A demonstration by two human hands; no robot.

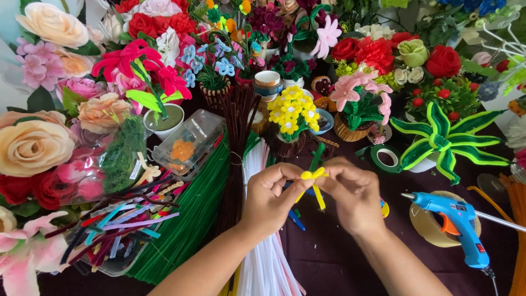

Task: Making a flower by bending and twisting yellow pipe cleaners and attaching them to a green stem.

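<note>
The person is working over a dark table (350,257) crowded with craft flowers; the left hand (269,200) is curling nearly closed, its thumb and forefinger pinching one side of a small yellow pipe-cleaner piece (314,183), while the right hand (353,192) is pinching the other side in the same tight grip; the piece is hanging between the two hands, above the table and touching nothing else, its looped top sitting at the fingertips and a short yellow tail pointing down. A green stem (316,155) is showing just behind the fingers; whether it is joined to the yellow piece cannot be told.

Bundles of white pipe cleaners (267,263), green pipe cleaners (189,219) and brown pipe cleaners (238,137) are lying just left of the hands; a blue glue gun (457,225) is resting to the right on a roll of tape (433,230), its nozzle pointing toward the right forearm.

Judging by this, the small loops are likely to spring open or deform if either pinch is slackening or twisting too hard; a wire end could prick a fingertip; and a forearm drifting right could be brushing the glue gun's nozzle, which may be hot, or knocking it off the tape roll.
</note>
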